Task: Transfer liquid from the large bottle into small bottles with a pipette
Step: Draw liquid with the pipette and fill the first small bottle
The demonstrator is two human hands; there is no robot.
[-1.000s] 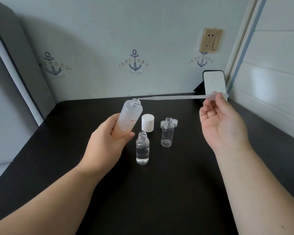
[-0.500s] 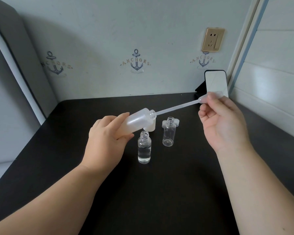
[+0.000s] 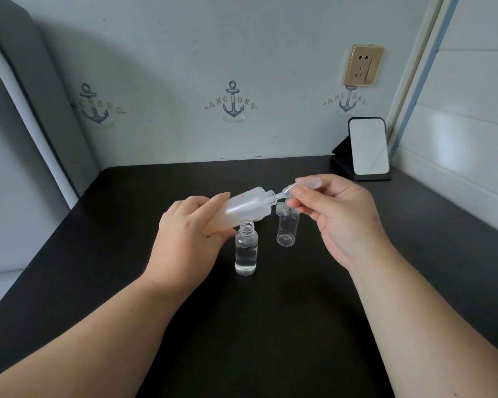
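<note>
Near the middle of the frame, the person's left hand (image 3: 184,239) was wrapped around the lower body of the large frosted white plastic bottle (image 3: 243,209), which was tipped almost onto its side with its open threaded neck pointing toward the right. The right hand (image 3: 339,214) pinched the bulb of the clear plastic pipette (image 3: 295,188) between thumb and fingers, just right of that neck. The pipette's stem ran into the bottle's mouth; how deep it reached could not be made out through the frosted wall.

Below the tilted bottle, the small clear plastic bottle holding clear liquid (image 3: 245,251) stood upright and uncapped on the black tabletop (image 3: 270,326), roughly two-thirds full. Just to its right and slightly higher in the frame stood the small empty clear plastic bottle (image 3: 287,228), also upright, its neck hidden behind the right hand's fingers. A small clear cap (image 3: 279,208) peeked out beside it, under the big bottle's neck.

In the upper right of the frame, a rectangular mirror on a black stand (image 3: 368,147) sat at the table's far edge. Above it a gold-framed wall socket (image 3: 363,65) was fixed to the pale wall, which carried printed anchor motifs (image 3: 233,102).
</note>
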